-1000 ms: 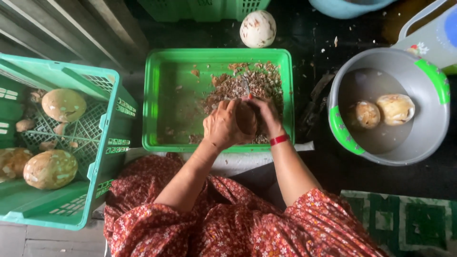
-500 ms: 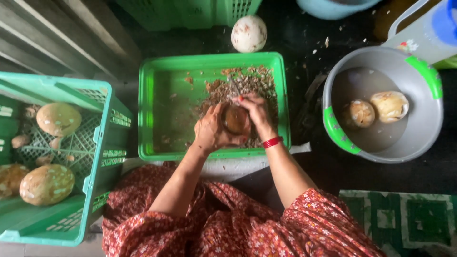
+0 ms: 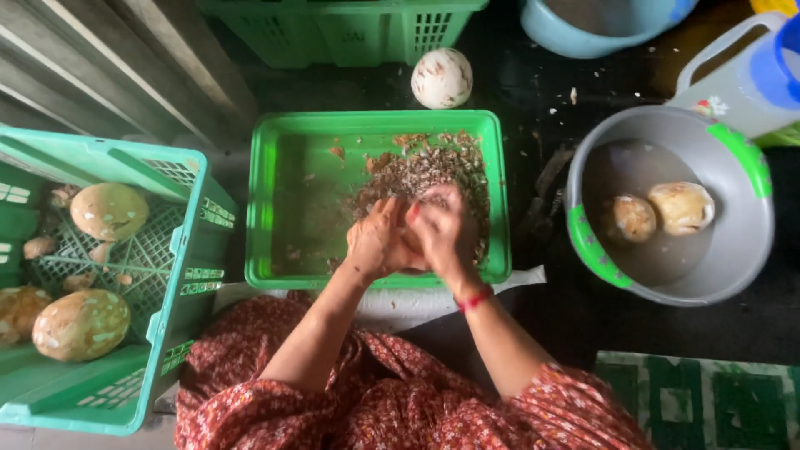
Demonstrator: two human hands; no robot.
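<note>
Hands are pressed together over the shallow green plastic tray (image 3: 283, 200), near its front edge. A small brown round object (image 3: 411, 242), mostly hidden, is clasped between left hand (image 3: 377, 242) and right hand (image 3: 446, 233). Brown peelings (image 3: 425, 167) are heaped toward the tray's far right corner.

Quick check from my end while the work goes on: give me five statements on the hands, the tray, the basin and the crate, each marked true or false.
1. Both hands, left hand and right hand, are together over the green tray. True.
2. The grey basin holds four round fruits. False: it holds two.
3. A heap of brown scraps lies in the tray. True.
4. The white round fruit sits inside the tray. False: it lies on the dark floor beyond the tray's far rim.
5. The green crate at the left is bare inside. False: it holds several round brownish fruits.
</note>
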